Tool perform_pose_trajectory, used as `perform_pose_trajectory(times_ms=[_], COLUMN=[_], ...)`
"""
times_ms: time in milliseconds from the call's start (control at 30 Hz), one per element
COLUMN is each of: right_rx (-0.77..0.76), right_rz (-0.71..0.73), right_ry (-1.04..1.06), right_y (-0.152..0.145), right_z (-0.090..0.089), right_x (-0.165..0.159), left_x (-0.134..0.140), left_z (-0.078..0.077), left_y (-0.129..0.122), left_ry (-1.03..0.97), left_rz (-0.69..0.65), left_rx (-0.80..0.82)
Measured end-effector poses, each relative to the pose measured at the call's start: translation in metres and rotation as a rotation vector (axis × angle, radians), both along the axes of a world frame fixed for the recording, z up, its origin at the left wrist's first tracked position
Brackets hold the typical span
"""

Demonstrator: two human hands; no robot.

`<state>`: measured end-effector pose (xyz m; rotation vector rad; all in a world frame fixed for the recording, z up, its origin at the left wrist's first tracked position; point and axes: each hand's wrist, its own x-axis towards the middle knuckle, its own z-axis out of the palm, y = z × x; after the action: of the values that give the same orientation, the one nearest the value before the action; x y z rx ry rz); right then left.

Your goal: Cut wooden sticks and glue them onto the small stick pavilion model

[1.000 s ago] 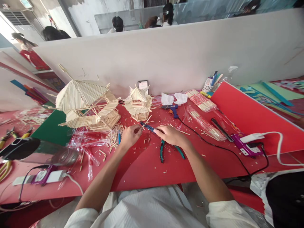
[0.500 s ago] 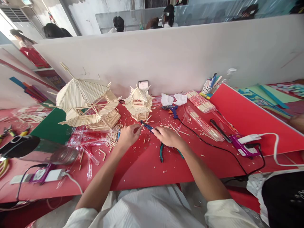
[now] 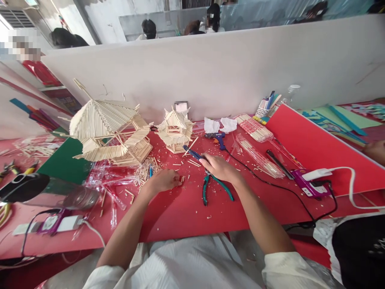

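The right hand has its fingers wrapped round a slender dark-blue hand tool, whose far tip points away from the person. A thin, pale wooden stick crosses close to that tip, ahead of the right fingers; whether the tool grips it, I cannot tell. The left hand is low over the red bench, fingertips at short pale wooden pieces; whether they pinch one is unclear. Green-handled pliers lie below the right hand, and a small wooden-stick pavilion stands beyond the tool.
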<state>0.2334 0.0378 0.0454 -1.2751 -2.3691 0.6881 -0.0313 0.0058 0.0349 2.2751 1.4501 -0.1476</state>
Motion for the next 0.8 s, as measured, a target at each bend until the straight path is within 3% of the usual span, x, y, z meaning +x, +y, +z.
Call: perform_pose_trajectory(times_ms=[200, 433, 700, 800], right_rx=[-0.02, -0.033, 0.02, 0.068], right_rz=[0.052, 0.062, 0.008, -0.001], right_ry=[0.005, 0.062, -0.031, -0.124], right_y=[0.003, 0.003, -0.001, -0.003], right_z=[-0.005, -0.004, 0.001, 0.002], right_x=[0.001, 0.005, -0.002, -0.005], left_x=[-0.004, 0.003, 0.001, -0.008], left_z=[-0.005, -0.011, -0.008, 0.0], left_y=[0.006, 0.012, 0.01, 0.01], left_ry=[-0.223, -0.369, -0.411, -0.473], left_rz=[-0.095, -0.272, -0.229, -0.113], left_rx=[0.156, 0.141, 0.201, 0.307])
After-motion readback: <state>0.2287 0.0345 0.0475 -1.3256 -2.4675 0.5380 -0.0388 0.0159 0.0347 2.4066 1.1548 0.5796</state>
